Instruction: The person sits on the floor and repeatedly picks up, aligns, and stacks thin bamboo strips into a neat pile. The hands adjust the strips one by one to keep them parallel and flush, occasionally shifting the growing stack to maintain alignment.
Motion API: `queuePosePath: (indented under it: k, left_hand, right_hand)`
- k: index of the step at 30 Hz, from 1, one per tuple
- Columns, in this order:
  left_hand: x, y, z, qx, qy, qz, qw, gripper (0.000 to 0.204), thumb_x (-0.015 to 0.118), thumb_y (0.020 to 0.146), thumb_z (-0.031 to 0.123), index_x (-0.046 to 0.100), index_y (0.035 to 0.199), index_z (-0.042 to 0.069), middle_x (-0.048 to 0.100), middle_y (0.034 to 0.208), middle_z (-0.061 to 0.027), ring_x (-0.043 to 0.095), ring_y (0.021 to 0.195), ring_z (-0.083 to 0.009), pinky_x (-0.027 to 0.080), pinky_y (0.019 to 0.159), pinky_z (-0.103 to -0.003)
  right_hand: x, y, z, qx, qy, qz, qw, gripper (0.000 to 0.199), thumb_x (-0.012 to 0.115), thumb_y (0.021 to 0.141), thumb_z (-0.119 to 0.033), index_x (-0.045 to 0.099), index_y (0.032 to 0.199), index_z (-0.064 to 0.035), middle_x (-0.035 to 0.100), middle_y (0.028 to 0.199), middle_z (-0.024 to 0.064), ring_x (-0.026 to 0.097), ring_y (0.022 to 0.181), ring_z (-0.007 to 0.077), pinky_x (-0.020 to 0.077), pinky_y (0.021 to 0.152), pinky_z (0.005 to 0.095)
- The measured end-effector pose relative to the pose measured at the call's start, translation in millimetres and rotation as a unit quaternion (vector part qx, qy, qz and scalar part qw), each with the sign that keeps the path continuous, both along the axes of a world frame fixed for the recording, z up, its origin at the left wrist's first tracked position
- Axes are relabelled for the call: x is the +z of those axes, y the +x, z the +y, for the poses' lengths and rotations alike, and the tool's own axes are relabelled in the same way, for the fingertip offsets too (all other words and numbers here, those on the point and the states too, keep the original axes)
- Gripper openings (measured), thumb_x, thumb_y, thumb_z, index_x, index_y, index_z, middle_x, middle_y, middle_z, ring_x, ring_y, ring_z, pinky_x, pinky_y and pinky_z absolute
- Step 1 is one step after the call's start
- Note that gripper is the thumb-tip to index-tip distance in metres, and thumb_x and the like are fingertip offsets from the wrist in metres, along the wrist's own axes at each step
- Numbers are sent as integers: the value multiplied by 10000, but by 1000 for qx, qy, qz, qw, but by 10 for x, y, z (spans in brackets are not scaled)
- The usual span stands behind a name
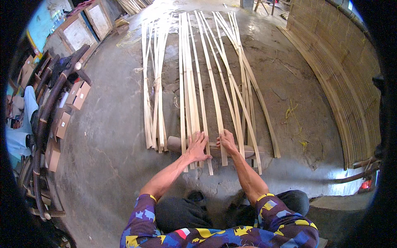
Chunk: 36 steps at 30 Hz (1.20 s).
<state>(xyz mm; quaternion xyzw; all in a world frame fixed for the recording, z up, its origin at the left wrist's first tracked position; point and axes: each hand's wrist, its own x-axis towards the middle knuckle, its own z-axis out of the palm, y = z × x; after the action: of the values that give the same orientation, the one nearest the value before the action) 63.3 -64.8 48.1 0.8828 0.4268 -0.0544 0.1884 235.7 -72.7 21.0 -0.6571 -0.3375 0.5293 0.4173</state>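
Observation:
Long pale bamboo strips (191, 99) lie lengthwise on the floor in front of me, their near ends propped over a brown log (175, 144). My left hand (197, 147) rests palm down across several strips, fingers spread. Just right of it, my right hand (227, 141) is closed around the near part of one bamboo strip (216, 101), whose end sticks out below the fist. Farther right, other strips (244, 82) cross each other at a slant. On the left lies a separate group of strips (158, 91), with a thin tie around part of it.
A large slatted bamboo mat (331, 78) stands curved along the right side. At left are a dark wooden pole frame (43, 120) and brown cardboard boxes (77, 95). Yellow string scraps (292, 110) lie on the worn concrete floor (111, 124).

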Motion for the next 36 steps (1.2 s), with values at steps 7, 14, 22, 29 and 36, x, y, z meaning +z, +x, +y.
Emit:
queuePosePath:
  k: [7, 14, 22, 29, 36]
  left_hand:
    - [-60, -3, -42, -9, -4, -11, 1000, 1007, 639, 595, 555, 206, 1328, 17, 143, 1394, -189, 41, 1307, -332, 12, 1018, -557]
    - [-110, -88, 20, -42, 11, -88, 995, 905, 571, 670, 566, 212, 1339, 74, 163, 1396, -157, 69, 1305, -327, 24, 1027, -535]
    - [-238, -305, 82, 25, 94, -56, 994, 822, 485, 759, 534, 212, 1319, -2, 161, 1398, -142, 98, 1308, -270, 72, 1047, -482]
    - [-127, -330, 110, -2, 78, -25, 997, 807, 494, 745, 546, 260, 1304, 12, 166, 1396, -137, 111, 1303, -282, 93, 1031, -516]
    - [-161, -326, 73, 4, 79, 4, 997, 763, 459, 782, 497, 225, 1321, 11, 129, 1403, -151, 77, 1305, -305, 57, 1024, -539]
  right_hand:
    - [-36, -175, 40, -70, 181, -171, 966, 428, 452, 857, -154, 367, 1267, -66, 507, 614, 55, 487, 470, 113, 427, 401, 258]
    - [147, -392, 267, -41, 196, -135, 970, 461, 458, 853, -134, 336, 1294, -75, 496, 596, 47, 456, 444, 100, 402, 384, 256]
    - [26, -483, 213, 1, 23, 28, 999, 458, 459, 863, -124, 321, 1297, -74, 510, 622, 37, 452, 440, 91, 403, 377, 241]
    - [-95, -522, 57, 55, 38, -70, 995, 457, 478, 854, -131, 337, 1281, -50, 559, 643, 83, 533, 485, 126, 438, 392, 275]
    - [-98, -536, 210, 129, 88, -305, 940, 407, 530, 808, -180, 431, 1160, -2, 594, 783, 229, 594, 751, 367, 472, 642, 416]
